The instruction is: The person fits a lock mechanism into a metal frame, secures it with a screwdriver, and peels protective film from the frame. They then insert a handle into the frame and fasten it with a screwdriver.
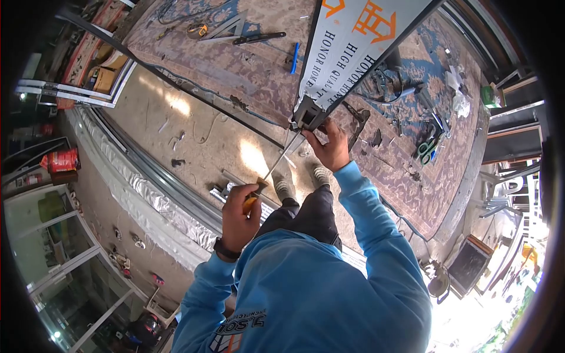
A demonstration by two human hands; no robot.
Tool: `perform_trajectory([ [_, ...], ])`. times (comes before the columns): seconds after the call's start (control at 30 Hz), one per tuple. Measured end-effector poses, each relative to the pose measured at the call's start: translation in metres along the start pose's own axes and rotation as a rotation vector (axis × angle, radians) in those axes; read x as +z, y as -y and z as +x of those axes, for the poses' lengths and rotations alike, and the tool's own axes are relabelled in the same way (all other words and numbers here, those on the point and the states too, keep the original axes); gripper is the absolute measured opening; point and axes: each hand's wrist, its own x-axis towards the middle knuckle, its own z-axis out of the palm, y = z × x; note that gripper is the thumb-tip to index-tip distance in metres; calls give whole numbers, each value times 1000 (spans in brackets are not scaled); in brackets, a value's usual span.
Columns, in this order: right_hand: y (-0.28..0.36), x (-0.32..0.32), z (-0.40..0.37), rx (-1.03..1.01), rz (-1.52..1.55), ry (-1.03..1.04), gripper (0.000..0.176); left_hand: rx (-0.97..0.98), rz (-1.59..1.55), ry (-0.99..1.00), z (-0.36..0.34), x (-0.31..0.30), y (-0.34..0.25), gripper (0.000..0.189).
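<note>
My left hand (238,215) grips the orange-and-black handle of a long screwdriver (276,162). Its thin shaft runs up and right to the dark open end of an aluminium profile (307,115). The profile is wrapped in white film (353,41) with orange marks and black lettering, and it lies on a carpeted workbench, its end sticking out over the edge. My right hand (332,147) holds the underside of that end, right beside the screwdriver tip. Both arms are in blue sleeves, and a dark watch sits on the left wrist.
On the patterned carpet of the bench (247,65) lie a metal square (226,29), a black-handled tool (259,38), a blue pen (294,57) and green scissors (428,147). Foil-wrapped profiles (159,200) lie on the concrete floor at left. My feet (300,182) stand below the bench edge.
</note>
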Motion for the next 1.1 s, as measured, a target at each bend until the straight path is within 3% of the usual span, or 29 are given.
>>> perform_trajectory([
  [0.03, 0, 1, 0, -2, 11, 0, 45, 61, 119, -25, 2, -1, -3, 36],
  [0.13, -1, 0, 0, -7, 13, -1, 46, -561, -813, -168, -15, 16, 6, 32],
  [0.17, -1, -1, 1, -6, -3, 6, 46, -568, -675, 4, -18, 10, 11, 30],
  [0.2, -1, -1, 0, -7, -18, 16, 47, -1162, -1359, -64, 5, -5, -12, 32],
  [0.23, 0, 1, -1, -14, 4, 7, 47, -964, -1069, 132, -4, -4, -2, 30],
  [0.27, -1, 2, 0, -25, 23, -7, 47, -868, -923, 185, -2, -4, -3, 30],
  [0.3, -1, 2, -1, -30, 39, -21, 47, -775, -774, 224, 1, -4, -4, 30],
  [0.33, -1, 0, -3, -17, 27, -14, 47, -802, -773, 140, 3, -1, -9, 31],
  [0.37, -2, -1, -3, -8, 16, -7, 47, -227, -120, 38, -1, 7, -3, 35],
  [0.47, 1, -1, 2, -8, 1, -13, 46, -170, -232, -101, -7, 15, 5, 39],
  [0.5, 2, -2, 0, -10, -2, -13, 45, -531, -744, -183, -10, 19, 1, 37],
  [0.6, 2, 0, 0, 7, 53, -10, 46, -1222, -1539, 47, 7, -6, -1, 37],
  [0.63, 2, 0, 1, 5, 57, -9, 47, -1213, -1409, 217, 9, -10, -3, 36],
  [0.73, 3, -3, 0, 15, 61, -10, 47, -288, -268, 73, -9, 11, 12, 36],
  [0.87, 1, 1, -2, 24, 88, -30, 47, -426, -589, -176, -10, 22, 1, 28],
  [0.9, 0, 2, -2, 23, 100, -36, 47, -669, -908, -266, -9, 24, -5, 28],
  [1.0, -1, 3, -2, 0, 126, -35, 48, -1238, -1481, 109, 4, -1, -5, 28],
  [1.03, -2, 3, -1, 5, 129, -38, 48, -1058, -1662, 343, -9, 0, 21, 29],
  [1.1, -1, 4, -4, 25, 133, -48, 48, -495, -681, 67, -8, 13, 12, 30],
])
